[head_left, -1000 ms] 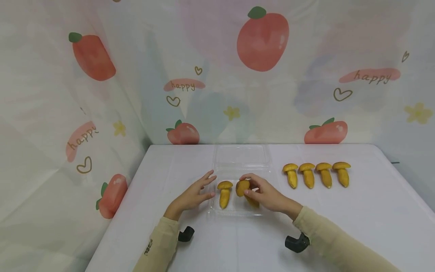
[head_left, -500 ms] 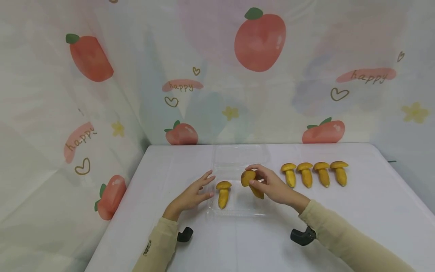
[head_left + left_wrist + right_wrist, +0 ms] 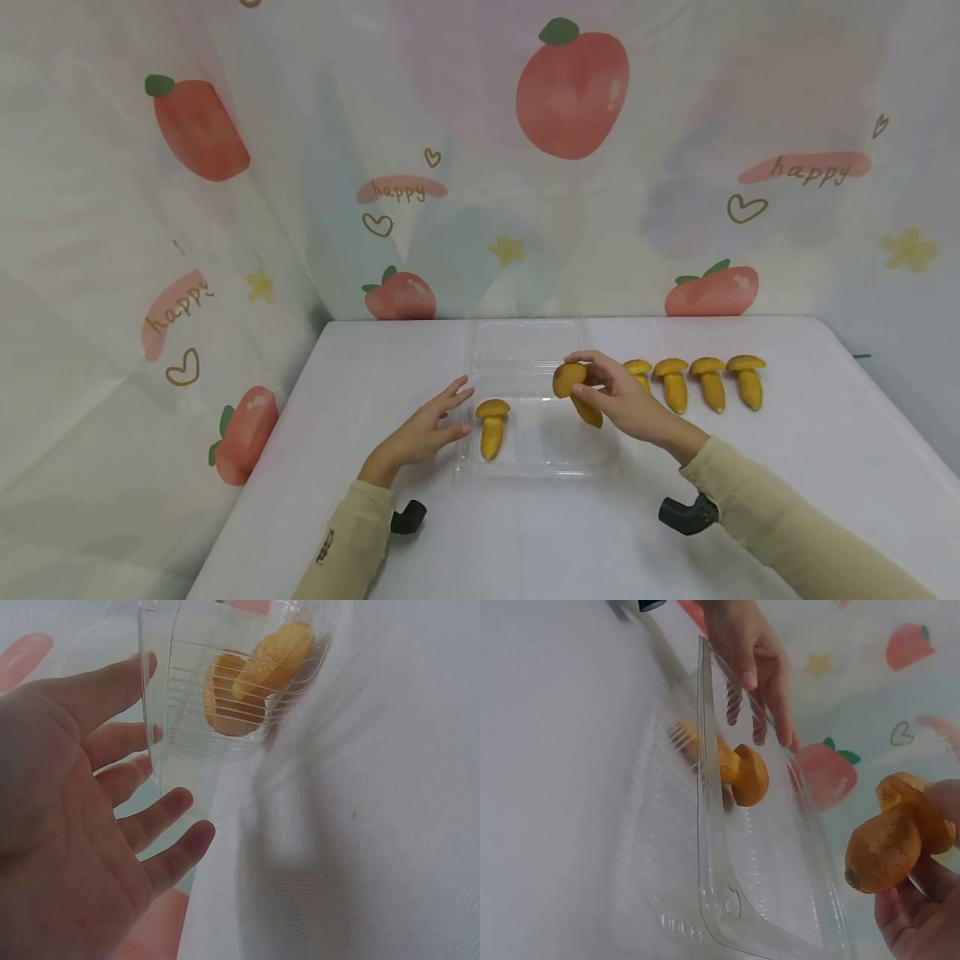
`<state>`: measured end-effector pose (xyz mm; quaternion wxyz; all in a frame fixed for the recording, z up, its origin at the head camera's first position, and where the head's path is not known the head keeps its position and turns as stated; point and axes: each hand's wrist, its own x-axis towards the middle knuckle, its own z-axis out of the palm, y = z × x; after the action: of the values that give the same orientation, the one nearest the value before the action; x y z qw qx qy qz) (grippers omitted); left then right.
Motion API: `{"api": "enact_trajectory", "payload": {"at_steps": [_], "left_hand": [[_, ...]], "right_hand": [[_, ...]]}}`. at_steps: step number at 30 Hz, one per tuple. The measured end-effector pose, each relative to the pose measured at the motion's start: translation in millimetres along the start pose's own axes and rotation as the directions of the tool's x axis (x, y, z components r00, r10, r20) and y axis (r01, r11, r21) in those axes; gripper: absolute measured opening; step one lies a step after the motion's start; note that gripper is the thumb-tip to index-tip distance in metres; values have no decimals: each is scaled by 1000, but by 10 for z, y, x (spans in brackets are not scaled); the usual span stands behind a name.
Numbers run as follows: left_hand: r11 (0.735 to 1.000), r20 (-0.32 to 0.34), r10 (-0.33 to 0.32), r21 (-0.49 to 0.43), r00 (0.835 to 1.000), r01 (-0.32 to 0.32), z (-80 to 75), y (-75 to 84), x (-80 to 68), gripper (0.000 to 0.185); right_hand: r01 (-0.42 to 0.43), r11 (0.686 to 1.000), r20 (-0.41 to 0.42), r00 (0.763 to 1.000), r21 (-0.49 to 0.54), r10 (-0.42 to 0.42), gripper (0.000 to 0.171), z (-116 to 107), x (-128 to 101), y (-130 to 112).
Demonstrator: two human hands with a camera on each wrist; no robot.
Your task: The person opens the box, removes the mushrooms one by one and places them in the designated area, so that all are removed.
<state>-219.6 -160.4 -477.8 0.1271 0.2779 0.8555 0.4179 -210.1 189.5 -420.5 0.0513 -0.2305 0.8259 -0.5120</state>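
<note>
My right hand (image 3: 630, 404) pinches a yellow mushroom (image 3: 570, 380) by its cap and stem, above the right side of a clear plastic clamshell box (image 3: 536, 442). In the right wrist view this mushroom (image 3: 885, 851) shows its stem end toward the camera, beyond the box's rim. Another mushroom (image 3: 492, 433) lies in the left part of the box, cap toward the back. Beside the box's left edge is my left hand (image 3: 423, 433), fingers spread and holding nothing. In the left wrist view its fingertips (image 3: 199, 836) are right at the box wall (image 3: 161, 697).
A row of several yellow mushrooms (image 3: 708, 387) lies at the back right, the leftmost partly hidden behind my right hand. The box's lid (image 3: 528, 342) is folded back toward the printed curtain (image 3: 480, 250). Black curved pieces (image 3: 688, 515) stick out at both wrists.
My right hand has lifted the mushroom up from the box's right part and carried it to the right and back. The left hand stays in place.
</note>
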Motion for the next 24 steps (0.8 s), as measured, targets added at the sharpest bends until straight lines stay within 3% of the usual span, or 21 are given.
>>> {"api": "enact_trajectory", "payload": {"at_steps": [24], "left_hand": [[1000, 0, 0, 8, 1000, 0, -10, 15, 7, 65]], "right_hand": [[15, 1000, -44, 999, -16, -16, 38, -149, -58, 59]]}}
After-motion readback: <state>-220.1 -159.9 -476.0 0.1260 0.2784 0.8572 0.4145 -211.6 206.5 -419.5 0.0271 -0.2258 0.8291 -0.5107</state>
